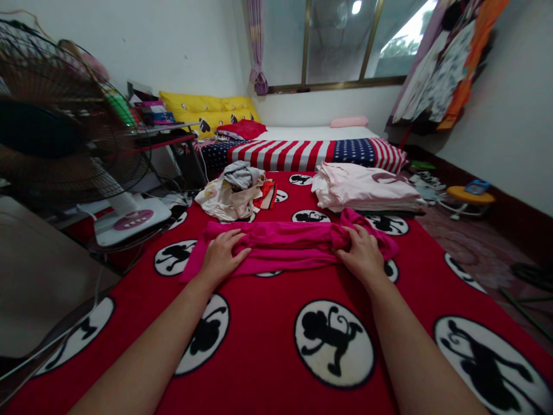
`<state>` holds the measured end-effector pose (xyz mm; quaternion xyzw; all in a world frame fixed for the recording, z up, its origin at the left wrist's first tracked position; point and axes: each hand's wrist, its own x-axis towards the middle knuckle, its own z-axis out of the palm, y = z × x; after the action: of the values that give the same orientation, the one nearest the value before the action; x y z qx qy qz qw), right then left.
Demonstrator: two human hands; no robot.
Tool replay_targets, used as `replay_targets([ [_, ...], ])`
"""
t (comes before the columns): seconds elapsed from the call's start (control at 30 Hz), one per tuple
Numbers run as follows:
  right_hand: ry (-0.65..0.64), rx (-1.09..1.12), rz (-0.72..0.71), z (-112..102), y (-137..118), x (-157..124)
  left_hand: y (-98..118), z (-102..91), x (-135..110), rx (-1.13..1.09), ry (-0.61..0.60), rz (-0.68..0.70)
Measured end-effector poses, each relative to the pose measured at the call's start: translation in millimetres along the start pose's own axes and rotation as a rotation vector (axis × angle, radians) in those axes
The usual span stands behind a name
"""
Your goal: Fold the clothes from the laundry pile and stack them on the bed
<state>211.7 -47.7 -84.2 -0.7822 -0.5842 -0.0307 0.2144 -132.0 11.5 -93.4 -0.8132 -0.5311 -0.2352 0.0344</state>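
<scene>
A bright pink garment (285,236) lies folded into a long strip across the red blanket, its kind hidden by the folding. My left hand (222,253) curls over its left part, thumb and fingers around a fold. Toward the other end, my right hand (362,253) grips a bunched part of the same cloth. Some pink fabric sticks up behind the right fingers and spreads out past that hand. Both palms face down.
The red blanket (259,340) has monkey prints in white circles. Beyond the garment are a loose clothes heap (237,193) at left and a folded clothes stack (363,187) at right. A fan (129,216) stands left; a low stool (470,195) is on the right floor.
</scene>
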Motion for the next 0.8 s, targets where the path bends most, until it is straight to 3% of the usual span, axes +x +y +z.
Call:
replay_targets([
  [0.37,0.024,0.060,-0.035,-0.1,5.5,2.6,0.4,-2.1,0.2,0.007,-0.060,-0.002],
  [0.57,0.227,-0.015,0.102,-6.4,4.9,-0.4,-7.8,-9.2,-3.9,-0.015,-0.264,0.065],
  [0.67,0.158,-0.095,0.151,-4.1,9.4,-1.5,-12.8,-12.1,-4.7,-0.043,-0.313,0.092],
  [0.8,0.070,-0.139,0.160,1.7,15.7,0.4,-8.5,-9.9,-2.5,-0.055,-0.237,0.047],
])
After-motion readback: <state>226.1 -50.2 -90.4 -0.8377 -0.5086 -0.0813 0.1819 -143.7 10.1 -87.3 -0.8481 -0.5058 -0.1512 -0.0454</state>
